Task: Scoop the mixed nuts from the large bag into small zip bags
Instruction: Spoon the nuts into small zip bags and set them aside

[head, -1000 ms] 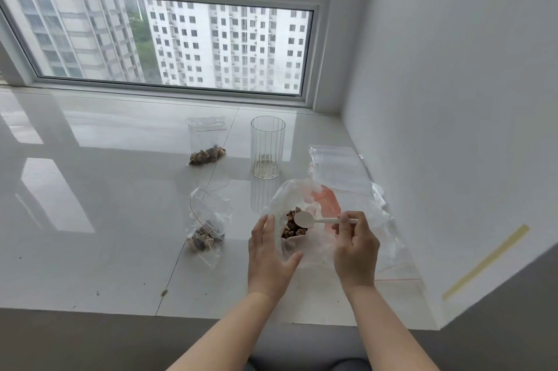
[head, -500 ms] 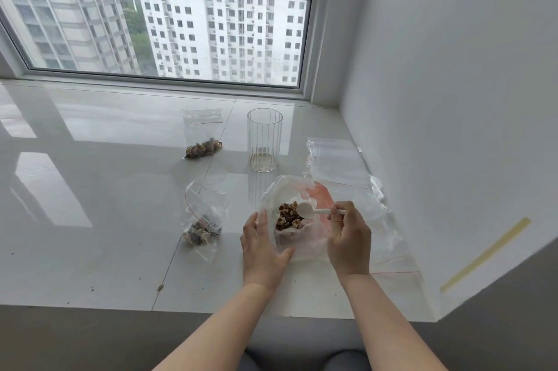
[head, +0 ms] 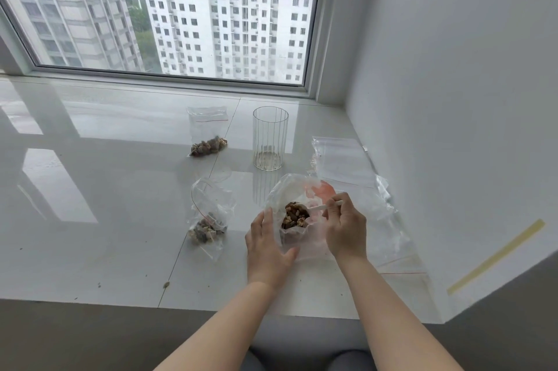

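Nuts sit heaped in the open mouth of the large bag, which rests on the white tabletop close to the wall on your right. Your right hand has its fingers curled tight around the handle of a white spoon, and the spoon's bowl dips into the nuts. Your left hand lies with fingers straight and relaxed against the bag's left side, thumb under its near edge. Just left of that hand stands a small zip bag, open-topped, with nuts at its bottom. Farther back, a second small bag with nuts lies flat. A ribbed clear glass stands upright between that bag and a stack of empty bags.
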